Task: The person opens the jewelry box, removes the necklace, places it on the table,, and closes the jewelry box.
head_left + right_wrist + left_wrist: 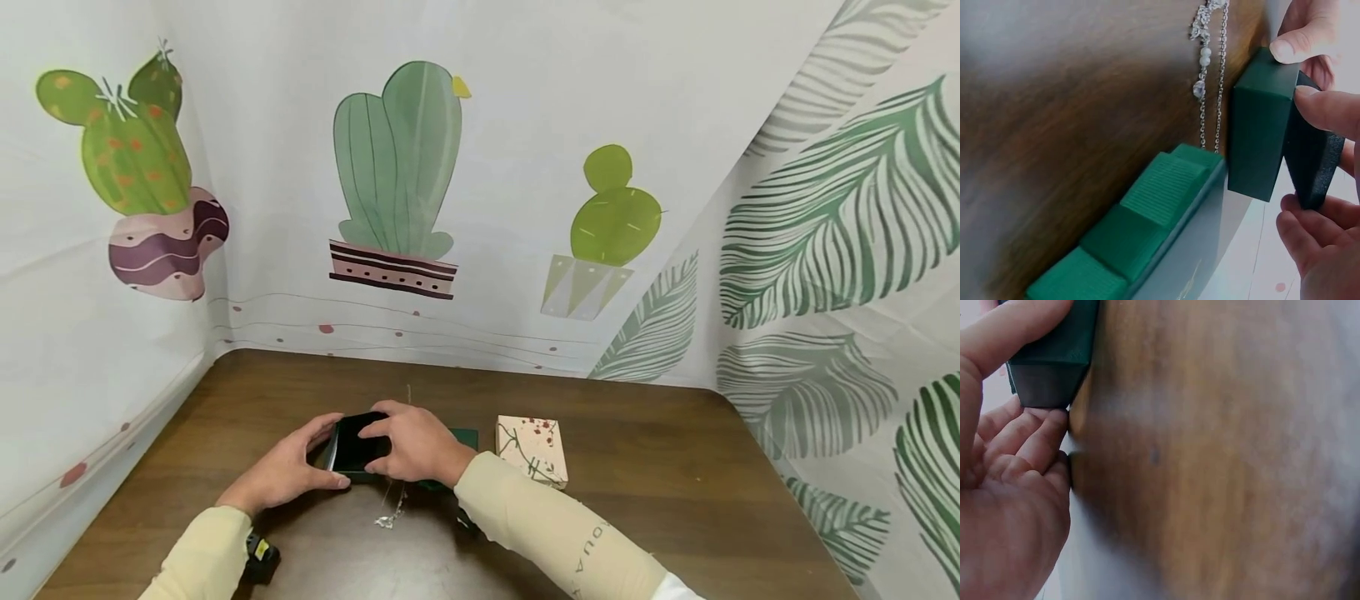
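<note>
My left hand [288,467] grips a dark green box [1260,128] by its sides, thumb at the near edge. My right hand [420,442] pinches a black padded insert [1313,156] between thumb and fingers. In the right wrist view the insert stands tilted at the box's open face, partly out of it. From the left wrist view, only the green box's outer side [1054,353] shows, with the left fingers [1038,434] under its end. A silver chain necklace [1204,69] with pale beads lies on the table beside the box, partly hidden behind it in the head view.
A green lid with a ribbon bow [1141,219] lies beside the box, mostly behind the right hand in the head view. Right of it sits a cream box with a floral print [531,450]. All rest on a brown wooden table [637,467], with a printed cloth behind.
</note>
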